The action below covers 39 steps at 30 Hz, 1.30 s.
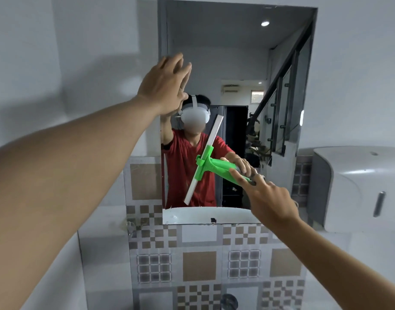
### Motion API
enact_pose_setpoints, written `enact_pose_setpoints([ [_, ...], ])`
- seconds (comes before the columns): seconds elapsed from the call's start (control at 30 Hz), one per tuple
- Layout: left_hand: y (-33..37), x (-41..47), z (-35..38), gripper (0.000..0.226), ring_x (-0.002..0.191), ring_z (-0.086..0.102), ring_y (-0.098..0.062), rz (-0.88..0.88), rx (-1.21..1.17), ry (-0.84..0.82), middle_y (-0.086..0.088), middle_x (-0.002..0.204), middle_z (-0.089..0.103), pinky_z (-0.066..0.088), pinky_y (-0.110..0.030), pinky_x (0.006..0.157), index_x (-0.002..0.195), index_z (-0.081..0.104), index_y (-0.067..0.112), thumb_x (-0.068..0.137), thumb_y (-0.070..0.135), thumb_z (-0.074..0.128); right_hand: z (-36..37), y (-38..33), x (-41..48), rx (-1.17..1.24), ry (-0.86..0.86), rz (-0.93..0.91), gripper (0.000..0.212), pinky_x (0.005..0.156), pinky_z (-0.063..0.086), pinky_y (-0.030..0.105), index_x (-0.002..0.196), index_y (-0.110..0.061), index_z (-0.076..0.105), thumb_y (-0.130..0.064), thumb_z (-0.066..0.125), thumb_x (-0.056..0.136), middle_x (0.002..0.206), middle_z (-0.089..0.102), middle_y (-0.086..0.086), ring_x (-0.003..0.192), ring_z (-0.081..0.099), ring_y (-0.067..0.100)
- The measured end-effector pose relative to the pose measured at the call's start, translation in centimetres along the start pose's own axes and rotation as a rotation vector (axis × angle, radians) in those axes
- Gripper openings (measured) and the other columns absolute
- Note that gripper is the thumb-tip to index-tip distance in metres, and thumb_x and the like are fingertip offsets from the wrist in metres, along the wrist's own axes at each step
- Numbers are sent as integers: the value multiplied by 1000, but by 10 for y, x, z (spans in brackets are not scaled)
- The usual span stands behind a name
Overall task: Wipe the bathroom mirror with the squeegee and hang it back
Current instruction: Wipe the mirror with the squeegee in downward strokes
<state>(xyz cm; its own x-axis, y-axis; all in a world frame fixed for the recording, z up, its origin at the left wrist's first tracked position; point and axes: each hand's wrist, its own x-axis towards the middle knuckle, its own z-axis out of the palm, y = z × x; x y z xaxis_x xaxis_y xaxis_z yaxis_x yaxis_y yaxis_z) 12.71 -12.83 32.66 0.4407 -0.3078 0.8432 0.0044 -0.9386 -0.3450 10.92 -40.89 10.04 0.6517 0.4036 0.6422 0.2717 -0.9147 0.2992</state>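
The bathroom mirror (pixel 236 63) hangs on the wall straight ahead. My right hand (pixel 268 198) grips the green handle of the squeegee (pixel 216 165). Its long white blade (pixel 203 162) lies tilted against the lower middle of the glass, top end leaning right. My left hand (pixel 165 86) is raised with fingers spread, its palm flat against the mirror's left edge. The mirror reflects a person in a red shirt wearing a white headset.
A white paper dispenser (pixel 359 186) is mounted on the wall right of the mirror. Patterned brown and grey tiles (pixel 198 260) cover the wall below it. A small metal hook (pixel 130 227) sits on the tiles at lower left.
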Motion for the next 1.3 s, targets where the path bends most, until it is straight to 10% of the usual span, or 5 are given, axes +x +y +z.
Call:
enact_pose_setpoints([
  [0.37, 34, -52, 46, 87, 144, 32, -41, 96, -36, -23, -20, 159, 33, 31, -50, 119, 154, 41, 18, 80, 44, 79, 13, 63, -35, 119, 0, 302, 92, 44, 40, 35, 158, -44, 4, -5, 52, 89, 88, 55, 10, 52, 52, 29],
  [0.87, 42, -59, 35, 89, 140, 31, -44, 72, -16, -29, -20, 158, 28, 36, -56, 113, 153, 39, 17, 79, 45, 79, 76, -13, -85, 596, -55, 713, 88, 44, 36, 24, 159, -33, -2, -7, 54, 97, 106, 64, 11, 62, 52, 16],
  [1.3, 52, -84, 49, 78, 132, 38, -44, 74, -22, -40, -19, 154, 33, 40, -56, 106, 149, 42, 14, 84, 43, 73, 89, -73, -96, 860, -113, 878, 95, 60, 58, 44, 158, -31, -8, -1, 54, 93, 95, 64, 10, 71, 62, 23],
])
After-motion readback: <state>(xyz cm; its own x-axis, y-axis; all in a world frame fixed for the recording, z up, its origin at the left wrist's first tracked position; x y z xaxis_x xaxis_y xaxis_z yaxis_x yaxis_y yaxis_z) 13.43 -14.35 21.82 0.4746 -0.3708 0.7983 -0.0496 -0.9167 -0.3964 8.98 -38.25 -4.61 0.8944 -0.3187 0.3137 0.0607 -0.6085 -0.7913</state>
